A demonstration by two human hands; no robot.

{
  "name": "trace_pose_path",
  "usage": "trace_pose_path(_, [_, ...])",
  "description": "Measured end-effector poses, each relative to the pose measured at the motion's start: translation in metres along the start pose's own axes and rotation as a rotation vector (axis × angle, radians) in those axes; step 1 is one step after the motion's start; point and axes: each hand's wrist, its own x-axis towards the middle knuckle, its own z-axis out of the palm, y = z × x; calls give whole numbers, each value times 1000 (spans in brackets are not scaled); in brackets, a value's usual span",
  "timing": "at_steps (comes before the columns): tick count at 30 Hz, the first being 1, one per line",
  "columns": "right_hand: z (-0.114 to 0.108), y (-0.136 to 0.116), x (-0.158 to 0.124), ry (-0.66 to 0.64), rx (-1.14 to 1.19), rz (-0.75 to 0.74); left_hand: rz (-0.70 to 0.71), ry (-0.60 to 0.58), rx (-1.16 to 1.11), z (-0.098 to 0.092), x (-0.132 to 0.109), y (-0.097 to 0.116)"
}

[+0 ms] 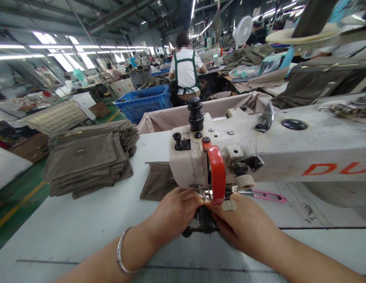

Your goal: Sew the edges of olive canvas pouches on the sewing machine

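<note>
My left hand (173,212) and my right hand (241,222) meet at the presser foot (206,193) of a white industrial sewing machine (277,153). Their fingers close around a dark fabric piece (204,218) beneath the foot, and the needle area is mostly hidden. A red guard (217,177) hangs in front of the machine head. Pink-handled thread snips (268,195) lie just beyond my right hand. To the left, a khaki fabric panel (157,182) lies behind the head, and a silver bangle (121,251) circles my left wrist.
A tall stack of khaki fabric panels (85,159) sits on the white table (82,236) to my left. Beyond it stand a blue plastic crate (144,103) and a co-worker (185,67) in a white shirt. Further sewing stations fill the factory floor.
</note>
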Motion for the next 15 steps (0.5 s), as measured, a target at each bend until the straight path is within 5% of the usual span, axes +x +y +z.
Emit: trace_pose_path(15, [3, -2, 1, 35, -94, 29, -152, 49, 76, 17, -3, -23])
